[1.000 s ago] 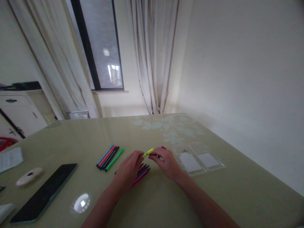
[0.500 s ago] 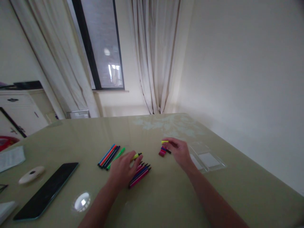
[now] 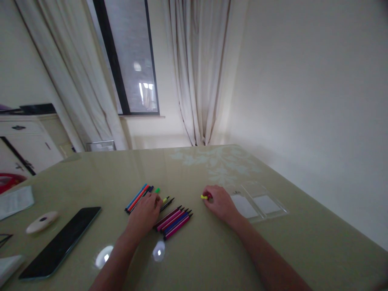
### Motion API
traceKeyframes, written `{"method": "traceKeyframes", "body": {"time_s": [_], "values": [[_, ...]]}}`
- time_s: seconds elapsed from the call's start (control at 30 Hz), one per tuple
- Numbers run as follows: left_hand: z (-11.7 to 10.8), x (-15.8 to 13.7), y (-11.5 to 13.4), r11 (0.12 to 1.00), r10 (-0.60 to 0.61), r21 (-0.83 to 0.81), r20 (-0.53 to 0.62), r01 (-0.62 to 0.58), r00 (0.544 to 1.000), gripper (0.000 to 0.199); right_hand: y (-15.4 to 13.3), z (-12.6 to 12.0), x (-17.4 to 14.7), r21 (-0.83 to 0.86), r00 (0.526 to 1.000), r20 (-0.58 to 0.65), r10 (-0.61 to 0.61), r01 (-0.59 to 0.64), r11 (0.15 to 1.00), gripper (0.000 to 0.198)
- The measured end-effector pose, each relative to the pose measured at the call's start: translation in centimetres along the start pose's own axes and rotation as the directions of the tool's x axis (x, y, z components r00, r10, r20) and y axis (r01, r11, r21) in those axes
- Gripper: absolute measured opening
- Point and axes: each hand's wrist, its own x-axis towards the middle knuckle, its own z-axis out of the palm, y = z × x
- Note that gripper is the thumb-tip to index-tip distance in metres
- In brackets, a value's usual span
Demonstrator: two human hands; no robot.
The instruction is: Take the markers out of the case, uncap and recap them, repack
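Note:
My left hand (image 3: 144,214) is closed over a yellow marker, whose uncapped tip (image 3: 165,199) pokes out past the fingers. The hand covers much of a green capped marker (image 3: 157,190) and partly hides a row of blue, red and dark capped markers (image 3: 136,199). Just right of it lies a dark uncapped marker (image 3: 167,204). Several uncapped pink, purple and blue markers (image 3: 176,221) lie side by side, tips pointing away to the right. My right hand (image 3: 220,202) is low over the table, fingers curled on a yellow cap (image 3: 204,197). Other caps are mostly hidden under it.
A clear plastic case (image 3: 266,204) lies open beside my right forearm. To the left are a dark tablet (image 3: 60,244), a pale oval object (image 3: 42,222) and papers (image 3: 16,202). The glossy table (image 3: 218,258) meets the wall on the right.
My left hand has moved left with the yellow marker, from over the uncapped markers towards the capped row. My right hand has come down and nearer with the yellow cap, covering the other caps.

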Motion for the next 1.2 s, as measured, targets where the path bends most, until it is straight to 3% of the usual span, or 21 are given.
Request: {"method": "traceKeyframes", "body": {"time_s": [0.13,0.4,0.5,0.57,0.67,0.77,0.9,1.0,1.1,1.2], "values": [[-0.2,-0.1,0.6,0.991,0.014,-0.131,0.041,-0.009,0.999,0.024,0.1,0.1,0.1,-0.085,0.999,0.035,-0.036,0.039,0.996,0.01],[-0.6,-0.2,1.7,0.971,0.063,-0.237,0.103,-0.037,0.993,0.026,0.2,0.3,0.1,-0.137,0.999,0.041,0.018,-0.012,0.991,0.003],[-0.4,0.0,0.3,0.994,-0.035,-0.102,-0.079,0.027,0.996,0.024,0.0,0.2,0.1,-0.117,0.999,0.025,0.028,-0.024,0.993,0.005],[-0.2,0.1,-0.8,0.991,-0.111,0.047,-0.2,0.122,0.974,0.024,-0.2,0.1,0.1,-0.103,1.0,0.012,0.023,-0.022,0.994,0.006],[0.1,0.1,-1.7,0.964,-0.143,0.194,-0.206,0.184,0.968,0.021,-0.7,0.2,0.1,-0.075,1.0,-0.016,0.0,-0.001,0.997,0.007],[0.1,0.1,-0.8,0.983,-0.047,0.167,-0.177,0.077,0.983,0.016,-1.4,0.3,-0.1,0.003,0.999,-0.047,-0.025,0.025,1.0,0.004],[-0.1,-0.4,3.1,0.977,0.167,-0.111,-0.127,-0.181,0.978,0.017,-2.8,0.4,-0.5,0.234,0.99,-0.091,-0.109,0.128,0.964,0.034],[-0.1,-1.3,5.8,0.928,0.268,-0.245,-0.081,-0.28,0.96,0.02,-3.6,0.4,-0.7,0.36,0.98,-0.104,-0.167,0.194,0.912,0.026],[0.1,-2.0,6.9,0.896,0.384,-0.198,-0.103,-0.397,0.918,0.026,-3.7,0.3,-0.7,0.41,0.98,-0.092,-0.177,0.199,0.89,0.019],[0.2,-2.2,7.1,0.909,0.401,-0.098,-0.069,-0.406,0.914,0.031,-3.6,0.1,-0.6,0.421,0.974,-0.092,-0.208,0.227,0.878,0.019]]}}
